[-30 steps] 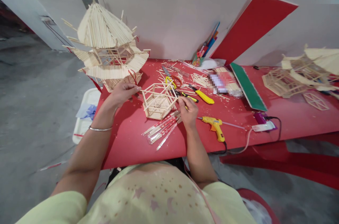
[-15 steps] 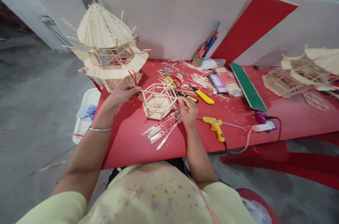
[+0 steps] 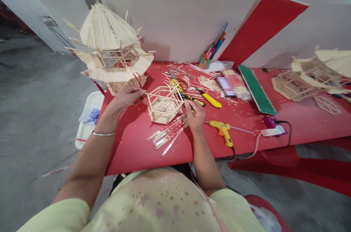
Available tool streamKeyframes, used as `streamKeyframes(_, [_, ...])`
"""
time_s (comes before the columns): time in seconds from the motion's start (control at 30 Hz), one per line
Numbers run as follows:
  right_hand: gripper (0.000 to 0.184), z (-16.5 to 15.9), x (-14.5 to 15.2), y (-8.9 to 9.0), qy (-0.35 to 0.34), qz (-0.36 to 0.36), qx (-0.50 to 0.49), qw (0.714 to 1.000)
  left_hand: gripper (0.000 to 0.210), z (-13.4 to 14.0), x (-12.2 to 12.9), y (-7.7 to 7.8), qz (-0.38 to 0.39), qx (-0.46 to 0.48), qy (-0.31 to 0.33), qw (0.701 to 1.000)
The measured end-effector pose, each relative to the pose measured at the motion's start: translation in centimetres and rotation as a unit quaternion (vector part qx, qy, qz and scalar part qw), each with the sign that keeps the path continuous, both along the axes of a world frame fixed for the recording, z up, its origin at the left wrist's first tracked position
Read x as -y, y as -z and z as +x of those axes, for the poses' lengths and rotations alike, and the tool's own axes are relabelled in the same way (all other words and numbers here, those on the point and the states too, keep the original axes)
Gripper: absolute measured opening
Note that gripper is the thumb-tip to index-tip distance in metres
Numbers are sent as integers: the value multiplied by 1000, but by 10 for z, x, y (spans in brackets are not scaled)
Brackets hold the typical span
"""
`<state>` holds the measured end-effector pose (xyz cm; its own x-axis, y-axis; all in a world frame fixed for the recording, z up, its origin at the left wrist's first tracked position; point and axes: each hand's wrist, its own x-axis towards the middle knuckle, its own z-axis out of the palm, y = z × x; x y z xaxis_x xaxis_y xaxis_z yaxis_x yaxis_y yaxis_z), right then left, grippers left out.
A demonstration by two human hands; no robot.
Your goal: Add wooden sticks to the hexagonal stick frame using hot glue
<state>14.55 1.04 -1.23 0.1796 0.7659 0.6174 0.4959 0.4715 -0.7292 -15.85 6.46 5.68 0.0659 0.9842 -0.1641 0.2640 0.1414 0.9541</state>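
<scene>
A thin wooden stick (image 3: 165, 98) runs across the near top side of a small hexagonal stick frame (image 3: 161, 116), which sits on the red table. My left hand (image 3: 128, 96) pinches the stick's left end, and my right hand (image 3: 195, 114) pinches its right end. Just below the frame lie several long sticks in clear and red wrappers (image 3: 167, 133). To the right of my right hand rests a yellow glue gun (image 3: 222, 127). Behind that hand are a yellow-handled cutter knife (image 3: 210, 98) and scissors (image 3: 175, 80).
A tall stick-built pagoda (image 3: 109, 45) stands at the back left, another stick model (image 3: 304, 74) at the far right. Loose sticks (image 3: 207, 82), a pen holder (image 3: 205, 60) and a green board (image 3: 257, 91) lie toward the back. The glue gun's cord reaches a white power strip (image 3: 272, 130).
</scene>
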Motion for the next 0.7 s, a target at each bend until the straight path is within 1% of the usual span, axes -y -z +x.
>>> streamKeyframes(0.27, [21, 0, -1, 1, 2, 2, 1, 1000, 41, -3, -2, 6, 6, 17, 11, 1000])
streamKeyframes(0.53, [22, 1, 0, 0, 1, -4, 6, 1000, 40, 0, -1, 1, -3, 3, -1, 1000])
streamKeyframes(0.7, [23, 1, 0, 1, 6, -3, 8, 1000, 42, 0, -1, 1, -6, 1, 6, 1000])
